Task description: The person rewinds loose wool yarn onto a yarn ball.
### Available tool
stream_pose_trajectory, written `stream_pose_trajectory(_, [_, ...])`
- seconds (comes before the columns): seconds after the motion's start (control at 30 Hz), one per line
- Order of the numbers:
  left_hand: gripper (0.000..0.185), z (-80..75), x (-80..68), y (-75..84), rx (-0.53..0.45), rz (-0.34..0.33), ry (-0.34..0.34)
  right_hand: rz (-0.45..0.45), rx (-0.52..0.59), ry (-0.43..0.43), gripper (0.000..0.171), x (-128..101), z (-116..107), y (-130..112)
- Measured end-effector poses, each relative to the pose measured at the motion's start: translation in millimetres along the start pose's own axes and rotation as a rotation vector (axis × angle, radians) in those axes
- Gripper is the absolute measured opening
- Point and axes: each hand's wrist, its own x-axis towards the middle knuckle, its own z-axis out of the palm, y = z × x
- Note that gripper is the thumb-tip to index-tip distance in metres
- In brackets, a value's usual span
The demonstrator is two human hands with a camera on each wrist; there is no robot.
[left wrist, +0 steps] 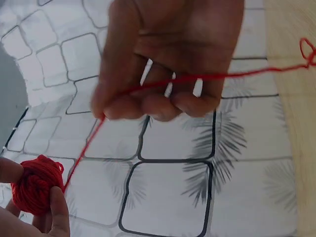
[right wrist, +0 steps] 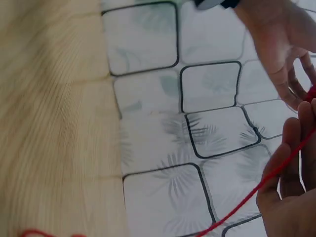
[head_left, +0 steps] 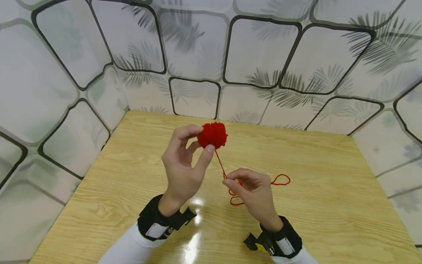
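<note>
Cut-off hands, blurred yarn

In the wrist views both hands [left wrist: 168,64] [right wrist: 291,192] run off the frame; the ball [left wrist: 35,185] is partly hidden by fingers, and the strand [right wrist: 247,197] looks blurred, perhaps still pinched.

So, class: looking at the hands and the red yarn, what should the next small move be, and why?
Probably carry the strand over the yarn ball for another wrap: the left hand holds the ball up, the right hand pinches the strand below, and loose yarn lies on the table.
</note>
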Motion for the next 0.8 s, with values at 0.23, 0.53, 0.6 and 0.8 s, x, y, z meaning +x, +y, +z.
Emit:
stream_pose_trajectory(0.23, [0.021,-7.0,6.2,-10.0,0.423,0.375,-0.153,0.404,0.56,-0.079,0.027,-6,-6,-20])
stream_pose_trajectory(0.53, [0.03,-23.3,8.1,-14.2,0.687,0.361,-0.646,0.517,0.483,-0.101,0.025,-3,-19,-49])
stream_pose_trajectory(0.6, [0.03,-26.2,6.8,-13.9,0.664,0.296,-0.749,0.479,0.36,-0.086,0.022,1,-22,-56])
stream_pose_trajectory(0.8, [0.028,-32.2,3.7,-10.0,0.465,0.013,-1.001,0.235,-0.198,-0.066,0.016,16,-33,-74])
